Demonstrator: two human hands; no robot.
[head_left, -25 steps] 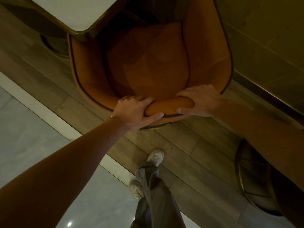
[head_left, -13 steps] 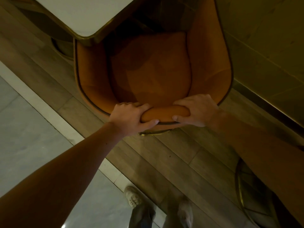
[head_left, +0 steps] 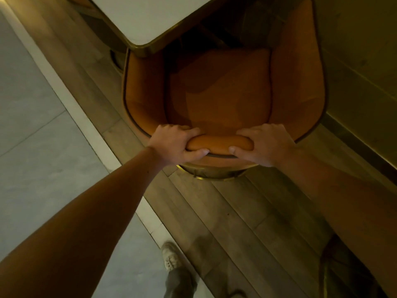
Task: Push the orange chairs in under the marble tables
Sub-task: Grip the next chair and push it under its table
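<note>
An orange tub chair (head_left: 223, 97) stands in front of me, seen from above, its padded seat facing a white marble table (head_left: 146, 16) with a brass edge. The table's rounded corner overlaps the chair's left arm and the front of the seat. My left hand (head_left: 175, 146) and my right hand (head_left: 265, 145) both grip the rolled top of the chair's backrest (head_left: 219, 143), fingers inside, thumbs on the outer side. Below the backrest a brass base ring (head_left: 214, 172) shows.
A panelled wall (head_left: 365, 61) runs close along the chair's right side. Wooden planks (head_left: 214, 211) lie under the chair, pale stone tiles (head_left: 32, 125) to the left past a white strip. My shoe (head_left: 170, 255) is on the strip. Another brass-rimmed base (head_left: 326, 265) sits at the lower right.
The chair has moved farther under the table; the table's corner now covers more of the seat. Both hands keep their grip. My feet have stepped forward.
</note>
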